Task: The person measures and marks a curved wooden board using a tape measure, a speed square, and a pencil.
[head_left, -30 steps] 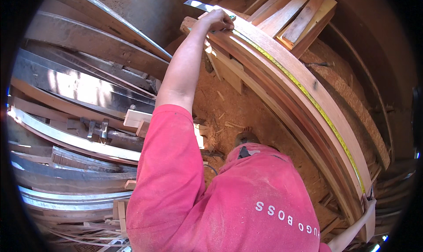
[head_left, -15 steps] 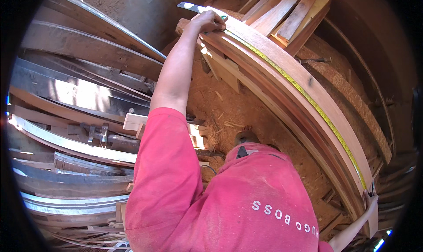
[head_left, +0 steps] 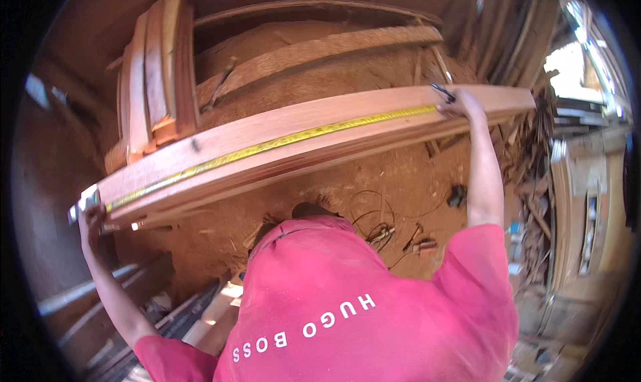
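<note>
A yellow tape measure (head_left: pixel 280 140) lies stretched along the top of a long plank (head_left: pixel 360 103) on a stack of boards. At the plank's left end, the fingers of my left hand (head_left: pixel 95 216) are closed at the tape's end. Beside them is a pale, flat piece with a bit of green (head_left: pixel 89 196), too blurred to name. Towards the right end, my right hand (head_left: pixel 462 105) rests on the plank where the visible tape stops. Its fingers are closed around a thin dark pen-like marker (head_left: pixel 442 92).
Short boards (head_left: pixel 157 68) are stacked beyond the plank on the left. Farther back lies a curved, dust-covered beam (head_left: pixel 320 51). Cables and a small tool with an orange part (head_left: pixel 424 248) lie on the sawdust-covered floor (head_left: pixel 320 215). More timber (head_left: pixel 564 215) stands at the right.
The view has swung towards the right hand, so the plank now runs across the picture. Both hands remain at the tape, which stays stretched along the wood.
</note>
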A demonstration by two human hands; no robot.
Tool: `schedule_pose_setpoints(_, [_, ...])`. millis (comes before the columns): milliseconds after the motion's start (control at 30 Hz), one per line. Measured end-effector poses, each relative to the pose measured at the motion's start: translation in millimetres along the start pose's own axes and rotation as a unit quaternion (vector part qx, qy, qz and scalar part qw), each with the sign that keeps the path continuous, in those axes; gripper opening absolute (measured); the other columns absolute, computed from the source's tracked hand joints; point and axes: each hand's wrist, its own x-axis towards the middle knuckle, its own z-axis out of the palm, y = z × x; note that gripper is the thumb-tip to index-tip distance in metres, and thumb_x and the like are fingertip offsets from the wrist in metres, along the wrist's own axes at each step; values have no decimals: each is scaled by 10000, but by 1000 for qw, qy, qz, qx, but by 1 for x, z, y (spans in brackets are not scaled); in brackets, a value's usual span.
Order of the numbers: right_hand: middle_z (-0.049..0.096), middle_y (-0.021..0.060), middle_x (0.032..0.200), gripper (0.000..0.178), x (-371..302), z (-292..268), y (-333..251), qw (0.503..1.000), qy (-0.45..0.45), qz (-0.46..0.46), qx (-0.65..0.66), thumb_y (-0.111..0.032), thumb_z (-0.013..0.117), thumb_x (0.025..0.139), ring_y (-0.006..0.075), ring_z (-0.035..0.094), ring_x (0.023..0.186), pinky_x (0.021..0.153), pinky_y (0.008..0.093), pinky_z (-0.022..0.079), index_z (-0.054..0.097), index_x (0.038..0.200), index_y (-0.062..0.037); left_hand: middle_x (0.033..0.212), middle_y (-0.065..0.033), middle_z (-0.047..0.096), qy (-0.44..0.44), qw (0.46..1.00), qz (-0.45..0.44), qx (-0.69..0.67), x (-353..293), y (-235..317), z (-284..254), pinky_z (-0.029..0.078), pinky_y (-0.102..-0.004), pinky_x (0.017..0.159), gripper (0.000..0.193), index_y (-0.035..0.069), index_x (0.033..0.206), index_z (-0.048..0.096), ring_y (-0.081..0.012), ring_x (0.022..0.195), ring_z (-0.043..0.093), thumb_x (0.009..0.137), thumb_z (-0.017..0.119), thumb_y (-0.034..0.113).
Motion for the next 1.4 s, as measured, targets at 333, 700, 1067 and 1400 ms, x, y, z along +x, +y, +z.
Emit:
schedule_pose_setpoints(333, [753, 137, 1203, 634, -29, -10, -39, 998, 15, 38, -54, -487, 920, 699, 332, 709, 1142, 941, 465, 561, 733, 1191, -134, 733, 23, 660, -9, 991, 22, 132, -13, 17, -29, 414, -272, 600, 277, -19, 970, 789, -73, 668, 552, 969, 744, 254])
schedule_pose_setpoints(700, [770, 141, 1062, 526, -25, -6, -32, 997, 56, 16, -54, -497, 910, 696, 318, 723, 1064, 870, 456, 574, 762, 1005, -97, 773, 14, 681, 10, 999, 10, 52, -14, 17, -21, 434, -249, 615, 236, -10, 1051, 780, -66, 691, 573, 960, 766, 207])
schedule_pose_setpoints(1067, [769, 133, 1001, 534, -17, 4, 17, 995, 33, -89, -1, -455, 897, 684, 321, 724, 991, 840, 428, 556, 781, 1110, -155, 832, 22, 600, -4, 999, 11, 36, -31, 49, 0, 425, -263, 698, 80, 23, 1004, 707, -78, 760, 526, 998, 633, 53])
schedule_pose_setpoints(1400, [738, 50, 880, 513, -190, 4, -170, 944, 60, -321, 47, -719, 747, 783, 242, 749, 896, 781, 418, 609, 770, 956, -236, 1183, -118, 641, -115, 974, 193, 29, -148, 291, 212, 508, -359, 913, 155, 37, 1176, 618, -230, 1055, 614, 1033, 589, 92])
